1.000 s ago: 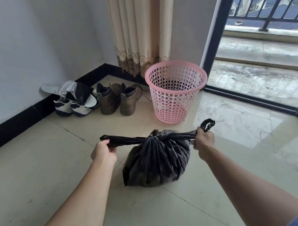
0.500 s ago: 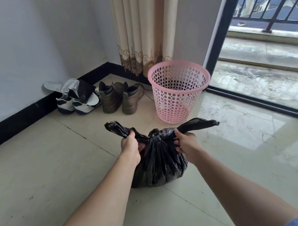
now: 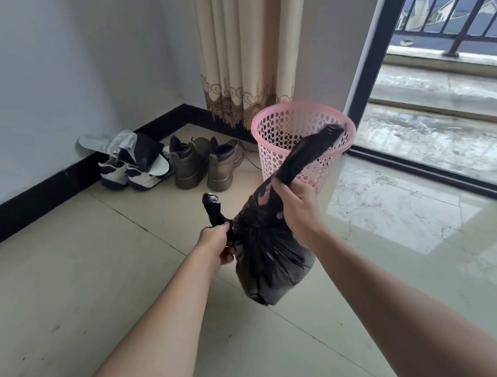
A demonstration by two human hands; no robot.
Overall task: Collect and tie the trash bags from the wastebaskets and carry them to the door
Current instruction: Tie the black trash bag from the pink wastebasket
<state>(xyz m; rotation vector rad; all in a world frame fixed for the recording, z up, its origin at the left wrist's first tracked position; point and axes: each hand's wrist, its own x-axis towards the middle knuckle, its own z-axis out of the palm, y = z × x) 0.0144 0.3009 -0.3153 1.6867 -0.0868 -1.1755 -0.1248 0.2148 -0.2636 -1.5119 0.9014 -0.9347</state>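
Note:
A full black trash bag (image 3: 269,260) hangs just above the tiled floor in the middle of the view, its neck bunched into two twisted ends. My left hand (image 3: 218,242) grips the short left end close to the knot. My right hand (image 3: 296,204) holds the long right end, which sticks up and to the right across the pink perforated wastebasket (image 3: 275,126). The basket stands behind the bag with no liner visible in it.
A pair of brown boots (image 3: 205,163) and white sneakers with slippers (image 3: 131,163) lie along the black baseboard at the left. A beige curtain (image 3: 244,54) hangs behind the basket. A glass door frame (image 3: 369,59) opens onto a wet balcony at the right.
The bag has risen off the floor. My hands moved from pulling the ends apart to close by the knot, and the right end now points up over the basket.

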